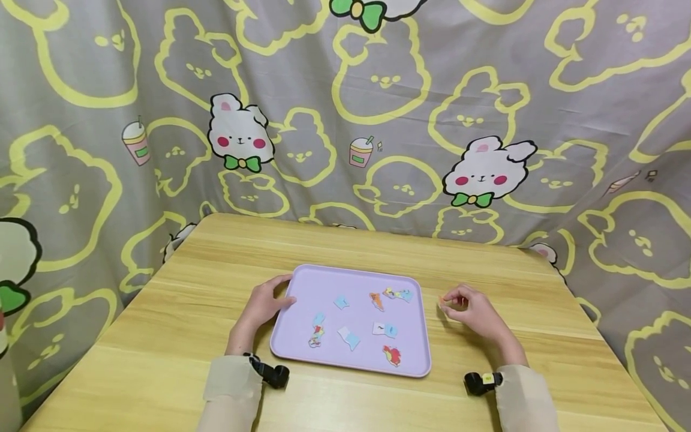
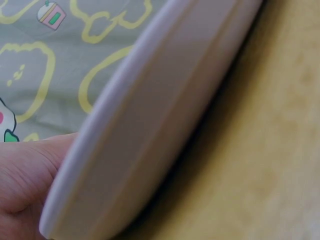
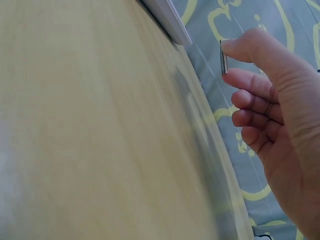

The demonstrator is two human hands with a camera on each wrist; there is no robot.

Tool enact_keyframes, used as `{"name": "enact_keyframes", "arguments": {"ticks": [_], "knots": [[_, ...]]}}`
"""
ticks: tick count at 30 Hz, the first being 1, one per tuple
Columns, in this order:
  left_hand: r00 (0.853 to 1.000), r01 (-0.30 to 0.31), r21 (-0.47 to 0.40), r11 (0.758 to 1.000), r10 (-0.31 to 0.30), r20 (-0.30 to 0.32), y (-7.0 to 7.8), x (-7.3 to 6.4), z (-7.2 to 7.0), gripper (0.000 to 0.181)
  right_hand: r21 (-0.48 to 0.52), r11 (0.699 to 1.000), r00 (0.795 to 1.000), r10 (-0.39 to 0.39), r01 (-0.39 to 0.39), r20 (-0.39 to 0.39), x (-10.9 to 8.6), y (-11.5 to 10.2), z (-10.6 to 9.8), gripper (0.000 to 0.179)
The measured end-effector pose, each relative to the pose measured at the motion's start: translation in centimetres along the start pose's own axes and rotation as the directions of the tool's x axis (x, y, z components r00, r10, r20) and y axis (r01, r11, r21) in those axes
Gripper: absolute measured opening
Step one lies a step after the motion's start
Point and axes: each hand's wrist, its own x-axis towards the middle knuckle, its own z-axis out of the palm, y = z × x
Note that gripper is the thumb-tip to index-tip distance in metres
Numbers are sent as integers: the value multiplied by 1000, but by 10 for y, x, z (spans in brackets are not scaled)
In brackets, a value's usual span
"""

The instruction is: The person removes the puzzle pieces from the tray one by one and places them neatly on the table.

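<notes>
Beige sleeves [image 1: 232, 390] come nearest the viewer, both cut off by the lower border, with black wrist cameras [image 1: 272, 375] at the cuffs. Left hand [image 1: 263, 306]: grips the lilac tray [image 1: 318, 281] at its left edge, thumb over the rim; its other fingertips I cannot fully make out. Right hand [image 1: 477, 311]: pinches a small piece [image 3: 223, 59] between thumb and index finger, just outside the tray's right rim; orange from above, edge-on in the right wrist view, its face largely hidden.

On the tray lie printed cut-outs: a red piece [image 1: 392, 355] near the right front corner, an orange-brown piece [image 1: 376, 301] towards the far right, others in blue and white. Their pictures are too small to read.

Edges: wooden table [image 1: 135, 354] surrounds the tray on every side, a broad strip separating its far rim from the patterned curtain [image 1: 302, 72]. The table's near edge falls outside the frame.
</notes>
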Motion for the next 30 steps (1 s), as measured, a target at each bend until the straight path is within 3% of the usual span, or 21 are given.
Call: {"name": "enact_keyframes", "arguments": {"ticks": [13,30], "knots": [[1000,3,-25,1000,-3,7,0,2,0,59,-59,998,997,12,-7,82,6,0,1,12],[1000,5,-35,999,-5,5,0,1,0,57,-137,990,992,-10,28,128,9,0,3,10]]}}
